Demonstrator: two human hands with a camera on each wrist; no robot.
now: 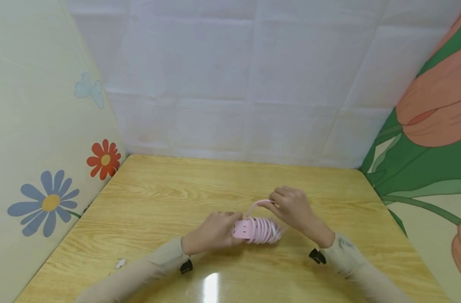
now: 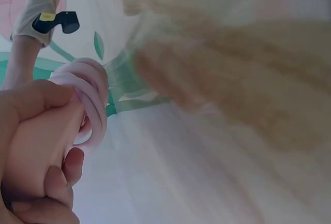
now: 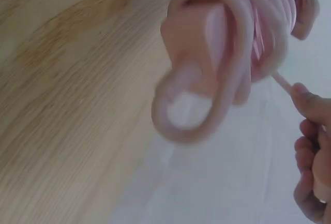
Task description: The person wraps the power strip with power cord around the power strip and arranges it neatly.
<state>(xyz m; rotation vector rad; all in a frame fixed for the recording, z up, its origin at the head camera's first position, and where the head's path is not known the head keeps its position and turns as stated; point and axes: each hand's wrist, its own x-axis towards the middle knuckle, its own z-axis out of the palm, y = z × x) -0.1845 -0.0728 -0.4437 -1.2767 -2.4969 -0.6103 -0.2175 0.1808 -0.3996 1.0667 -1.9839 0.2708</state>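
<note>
A pink power strip (image 1: 242, 230) with its own pink cord (image 1: 263, 230) wound round it in several turns is held over the wooden table. My left hand (image 1: 216, 230) grips the strip's bare end, its fingers curled round the body in the left wrist view. To the right, my right hand (image 1: 292, 209) pinches a free length of the cord that arcs up from the coil. In the right wrist view, the strip's far end (image 3: 189, 38) shows, with a cord loop (image 3: 181, 133) coming out of it. The plug cannot be made out.
The wooden table (image 1: 177, 185) has a small white scrap (image 1: 120, 263) at its left front. A white cloth (image 1: 230, 84) hangs behind it. Flower-patterned panels (image 1: 37, 126) stand at both sides.
</note>
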